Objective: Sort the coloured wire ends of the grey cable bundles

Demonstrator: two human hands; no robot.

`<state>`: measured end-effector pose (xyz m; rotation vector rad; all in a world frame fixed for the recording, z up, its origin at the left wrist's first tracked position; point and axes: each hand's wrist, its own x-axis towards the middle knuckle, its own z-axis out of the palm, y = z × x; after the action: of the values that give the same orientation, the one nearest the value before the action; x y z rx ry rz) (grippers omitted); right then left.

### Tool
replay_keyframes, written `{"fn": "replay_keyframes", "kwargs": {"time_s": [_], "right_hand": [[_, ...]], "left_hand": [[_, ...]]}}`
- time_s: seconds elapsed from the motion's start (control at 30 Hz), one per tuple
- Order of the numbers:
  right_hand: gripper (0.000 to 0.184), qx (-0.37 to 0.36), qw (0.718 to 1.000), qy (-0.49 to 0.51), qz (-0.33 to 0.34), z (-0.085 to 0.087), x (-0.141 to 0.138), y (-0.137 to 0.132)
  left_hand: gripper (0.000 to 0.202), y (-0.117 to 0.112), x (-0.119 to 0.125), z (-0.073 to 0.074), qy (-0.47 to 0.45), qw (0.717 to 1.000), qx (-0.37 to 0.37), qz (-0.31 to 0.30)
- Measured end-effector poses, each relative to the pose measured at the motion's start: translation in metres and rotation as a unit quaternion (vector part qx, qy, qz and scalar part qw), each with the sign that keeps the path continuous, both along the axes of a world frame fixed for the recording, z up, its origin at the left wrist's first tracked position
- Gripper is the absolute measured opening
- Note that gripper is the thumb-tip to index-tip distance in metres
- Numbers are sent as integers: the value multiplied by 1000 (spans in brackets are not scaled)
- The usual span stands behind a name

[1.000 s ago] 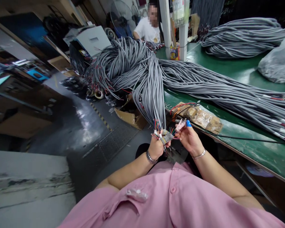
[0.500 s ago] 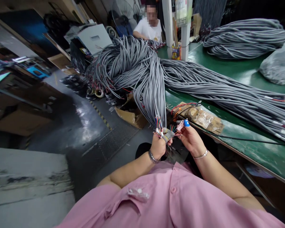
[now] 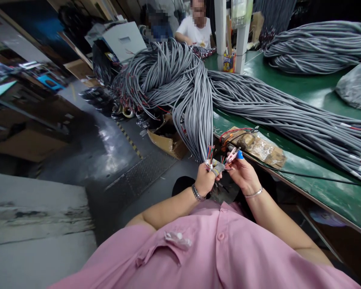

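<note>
The left hand (image 3: 205, 181) has its fingers closed round the ends of a few grey cables (image 3: 195, 120), which hang off the counter (image 3: 307, 90) edge from the big heap at 12 o'clock; their stripped coloured wires (image 3: 211, 152) fan out just above the fist. At 3 o'clock of it, the right hand (image 3: 244, 175), one fingertip capped in blue, pinches a small pink clip (image 3: 231, 154) close to the wire tips. The risk, as I judge it: the thin wires splay and cross, so the clip could bite the wrong colour or two at once, and the weight of the hanging bundle could drag the ends out of the left grip
</note>
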<state>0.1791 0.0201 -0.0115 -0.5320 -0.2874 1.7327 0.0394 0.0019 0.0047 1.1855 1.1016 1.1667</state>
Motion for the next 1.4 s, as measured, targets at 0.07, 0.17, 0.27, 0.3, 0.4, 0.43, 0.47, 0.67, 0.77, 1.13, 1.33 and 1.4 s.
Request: {"fn": "replay_keyframes", "kwargs": {"time_s": [0.07,0.17,0.27,0.3,0.4,0.43,0.47,0.67,0.77,1.13,1.33,1.4], "right_hand": [[18,6,1000,3,7,0,0,-2],[28,6,1000,3,18,2,2,-3],[42,6,999,-17,38,4,4,-2],[43,7,999,-27,42,4,5,-1],[33,11,998,-58,33,3,5,1],[30,14,997,-66,27,2,5,1],[29,17,997,-71,21,1,4,1],[35,25,998,-65,0,0,2,0],[32,13,998,-60,-8,1,2,1],[26,16,999,-45,-25,4,-3,2],[48,21,994,-66,89,-3,10,-6],[48,27,985,-106,131,-7,15,-11]], "left_hand": [[30,-1,-1,0,-4,1000,-4,0],[31,-3,-4,-1,-26,1000,-7,1],[31,-5,-7,-2,-46,999,-5,10],[31,-5,-8,-2,-53,998,-5,14],[30,-6,-9,-1,-79,997,-1,23],[29,-5,-9,-1,-87,996,2,25],[29,-5,-8,0,-93,995,4,27],[27,-2,-2,6,-97,994,-4,41],[26,1,1,6,-99,994,-8,41],[28,4,4,1,-67,997,-9,32],[27,1,-4,-5,-71,997,5,26],[28,-1,-9,-9,-65,998,8,21]]}}
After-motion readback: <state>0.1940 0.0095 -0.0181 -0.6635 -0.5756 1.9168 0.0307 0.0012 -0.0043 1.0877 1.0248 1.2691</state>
